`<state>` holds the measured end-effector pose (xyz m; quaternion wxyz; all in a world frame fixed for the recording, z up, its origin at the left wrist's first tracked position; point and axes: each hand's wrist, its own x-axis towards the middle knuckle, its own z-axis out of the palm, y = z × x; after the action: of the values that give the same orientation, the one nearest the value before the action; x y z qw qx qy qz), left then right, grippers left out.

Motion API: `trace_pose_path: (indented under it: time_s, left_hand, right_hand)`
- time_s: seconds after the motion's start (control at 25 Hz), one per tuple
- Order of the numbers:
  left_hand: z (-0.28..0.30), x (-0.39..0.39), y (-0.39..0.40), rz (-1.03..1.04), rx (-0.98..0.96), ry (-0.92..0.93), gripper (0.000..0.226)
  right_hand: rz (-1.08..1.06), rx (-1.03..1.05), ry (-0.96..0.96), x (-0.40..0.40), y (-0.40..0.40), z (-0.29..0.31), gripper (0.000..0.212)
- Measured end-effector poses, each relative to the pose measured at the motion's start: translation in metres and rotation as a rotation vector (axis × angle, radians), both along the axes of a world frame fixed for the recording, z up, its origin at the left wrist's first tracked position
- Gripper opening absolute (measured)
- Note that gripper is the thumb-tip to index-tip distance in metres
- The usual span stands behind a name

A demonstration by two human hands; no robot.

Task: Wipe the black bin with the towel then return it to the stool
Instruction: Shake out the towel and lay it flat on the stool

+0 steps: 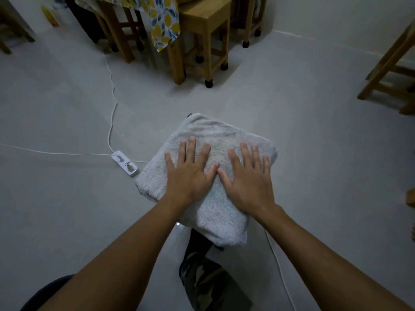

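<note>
- We see a folded white towel (pixel 208 173) lying flat on a support that it hides almost entirely; only a dark corner shows past its far edge and a dark sliver under its near edge.
- We cannot tell whether that support is the black bin or the stool; neither can be identified with certainty.
- The left hand (pixel 188 173) lies palm down on the left half of the towel, fingers straight and spread, gripping nothing.
- The right hand (pixel 247 176) lies palm down on the right half, fingers likewise straight and spread, gripping nothing.
- The two thumbs meet near the middle of the towel, tips touching or nearly so.
- Towel edges: the far corner points away from us, the left and near folded edges hang slightly past the support, and the right edge is rounded just beyond the right hand's little finger.
- A white power strip (pixel 124 163) lies on the floor (pixel 325 153) just beside the towel's left edge; its cable (pixel 111 113) runs away towards the table legs.
- A second white cable (pixel 278 265) runs along the floor under the right forearm.
- A wooden stool (pixel 202 39) stands well apart, straight ahead, next to a lemon-print cloth (pixel 164 21).
- More wooden furniture (pixel 390 70) stands at the far right.
- Bare floor lies open ahead of the towel and to its right.
</note>
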<state>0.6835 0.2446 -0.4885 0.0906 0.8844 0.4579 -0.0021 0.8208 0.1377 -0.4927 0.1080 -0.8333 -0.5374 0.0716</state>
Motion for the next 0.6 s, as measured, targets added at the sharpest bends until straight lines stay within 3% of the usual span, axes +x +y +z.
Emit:
trace_pose_path:
  time_s: [0.2,0.4,0.6]
  left_hand:
    - [0.001,-0.001,-0.003,0.001,0.036,0.010,0.068]
    - [0.012,0.004,-0.007,-0.007,0.062,0.133,0.067]
    - [0.036,-0.007,-0.058,0.081,0.001,0.109,0.059]
  right_hand:
    - [-0.013,0.007,-0.021,-0.002,0.000,-0.001,0.073]
    - [-0.011,-0.021,-0.014,-0.004,0.000,0.004,0.072]
    - [0.016,-0.110,0.107,-0.010,-0.001,0.034,0.064]
